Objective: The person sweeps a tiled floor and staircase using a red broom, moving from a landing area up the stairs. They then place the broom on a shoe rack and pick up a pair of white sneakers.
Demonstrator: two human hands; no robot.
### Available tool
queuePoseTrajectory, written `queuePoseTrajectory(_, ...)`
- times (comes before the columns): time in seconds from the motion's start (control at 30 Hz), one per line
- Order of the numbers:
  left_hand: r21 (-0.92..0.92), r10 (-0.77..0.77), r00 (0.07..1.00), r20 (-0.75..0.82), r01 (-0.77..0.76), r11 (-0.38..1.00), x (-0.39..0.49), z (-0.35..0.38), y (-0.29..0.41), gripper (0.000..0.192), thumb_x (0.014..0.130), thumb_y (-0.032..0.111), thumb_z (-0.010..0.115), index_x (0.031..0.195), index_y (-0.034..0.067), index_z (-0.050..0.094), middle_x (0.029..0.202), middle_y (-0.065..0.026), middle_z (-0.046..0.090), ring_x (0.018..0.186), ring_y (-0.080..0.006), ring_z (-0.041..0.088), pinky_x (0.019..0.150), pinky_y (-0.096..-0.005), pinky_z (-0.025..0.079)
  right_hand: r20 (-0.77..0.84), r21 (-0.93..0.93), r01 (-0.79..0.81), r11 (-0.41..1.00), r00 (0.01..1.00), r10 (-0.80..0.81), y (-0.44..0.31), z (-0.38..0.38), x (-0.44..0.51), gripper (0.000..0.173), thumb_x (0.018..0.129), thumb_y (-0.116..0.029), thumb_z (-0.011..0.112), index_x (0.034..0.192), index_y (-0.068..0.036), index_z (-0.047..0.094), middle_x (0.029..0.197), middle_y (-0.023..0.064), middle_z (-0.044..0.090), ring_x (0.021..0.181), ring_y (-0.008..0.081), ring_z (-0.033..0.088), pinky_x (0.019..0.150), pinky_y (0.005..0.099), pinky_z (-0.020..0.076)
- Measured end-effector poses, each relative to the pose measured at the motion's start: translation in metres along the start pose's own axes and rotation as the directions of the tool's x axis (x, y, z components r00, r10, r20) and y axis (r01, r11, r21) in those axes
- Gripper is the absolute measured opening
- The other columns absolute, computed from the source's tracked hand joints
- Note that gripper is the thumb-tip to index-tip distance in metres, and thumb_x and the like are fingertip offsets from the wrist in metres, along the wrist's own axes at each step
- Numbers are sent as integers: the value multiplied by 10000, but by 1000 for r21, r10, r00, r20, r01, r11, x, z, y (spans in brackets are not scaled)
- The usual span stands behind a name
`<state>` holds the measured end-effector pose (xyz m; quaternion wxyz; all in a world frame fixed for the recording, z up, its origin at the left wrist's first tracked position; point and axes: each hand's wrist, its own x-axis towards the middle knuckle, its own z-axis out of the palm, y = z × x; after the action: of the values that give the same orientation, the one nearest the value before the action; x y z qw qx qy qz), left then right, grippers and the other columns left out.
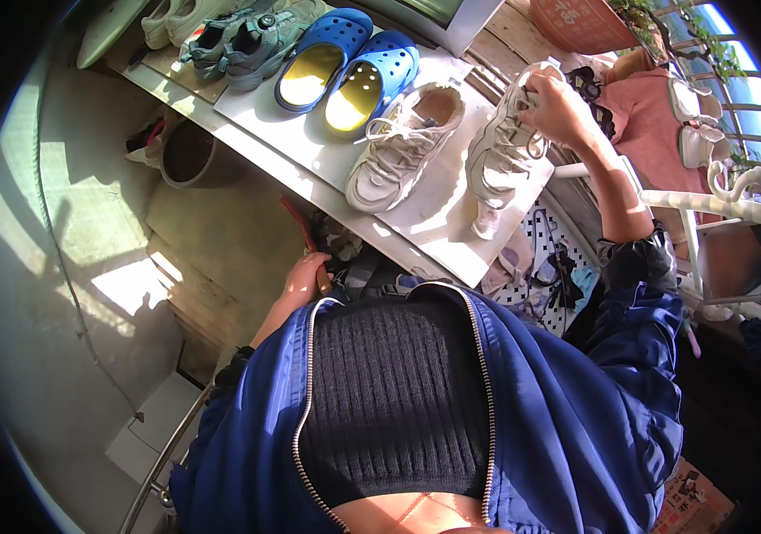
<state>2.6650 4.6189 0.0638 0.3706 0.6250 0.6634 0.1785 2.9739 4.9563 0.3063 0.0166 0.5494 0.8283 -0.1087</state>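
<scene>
My right hand (557, 110) grips the upper part of a white lace-up sneaker (497, 157) at the right end of the white board. Its partner, another white sneaker (403, 150), lies just left of it, laces tied. Down at the left, below the board's edge, my left hand (307, 277) is closed around a brownish handle (323, 279); what the handle belongs to cannot be made out. A pair of blue clogs with yellow insoles (357, 97) stands beside the sneakers, and grey-green sneakers (253, 47) are farther left.
The white board's front edge (327, 193) runs diagonally before me. A bucket (188, 153) stands under it at the left. Right of it are a perforated white surface (557, 267) with small items, a white rack (707, 200) and a pink cloth (647, 120). A reddish planter (574, 27) is at the back.
</scene>
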Motion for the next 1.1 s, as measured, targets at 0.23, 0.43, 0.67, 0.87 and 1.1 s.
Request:
queuePoseTrajectory(0.23, -107, 42, 998, -52, -47, 993, -8, -1, 1, 340, 708, 116, 672, 1028, 37, 589, 1040, -151, 591, 973, -343, 550, 847, -387, 449, -121, 147, 271, 951, 959, -255, -34, 66, -66, 399, 658, -132, 740, 958, 33, 533, 882, 198, 543, 866, 333, 530, 772, 376, 432)
queuePoseTrajectory(0.43, -137, 51, 997, -52, -57, 989, -11, 2, -1, 334, 702, 98, 665, 1020, 29, 590, 1034, -157, 592, 974, -342, 550, 840, -387, 452, -313, 143, 198, 970, 939, -146, -53, 105, -89, 371, 742, -179, 683, 1014, -2, 503, 944, 164, 599, 824, 317, 607, 698, 351, 481)
queuePoseTrajectory(0.67, -57, 137, 986, -93, -142, 988, -13, 4, -1, 306, 716, 106, 643, 1011, 38, 594, 1017, -149, 594, 980, -337, 546, 850, -381, 446, -222, 107, 237, 966, 952, -209, -54, 82, -92, 370, 772, -215, 673, 1057, -49, 503, 945, 150, 602, 882, 318, 590, 745, 379, 469)
queuePoseTrajectory(0.87, -35, 67, 997, -27, -68, 997, -16, 6, -10, 301, 749, 60, 548, 1049, 47, 579, 1082, -146, 571, 1045, -329, 521, 897, -369, 422, -498, 16, 597, 802, 700, -511, -95, 48, -41, 430, 737, -134, 664, 1128, -54, 505, 937, 142, 563, 835, 317, 559, 703, 392, 470)
queuePoseTrajectory(1.1, -24, 31, 991, -129, -34, 999, -32, 9, -25, 280, 764, 69, 538, 1041, 69, 583, 1124, -128, 558, 1067, -321, 516, 890, -364, 432, -218, -246, 706, 664, 627, -748, -190, 86, 66, 355, 792, -63, 511, 1146, -69, 543, 1050, 128, 528, 960, 289, 515, 779, 391, 450)
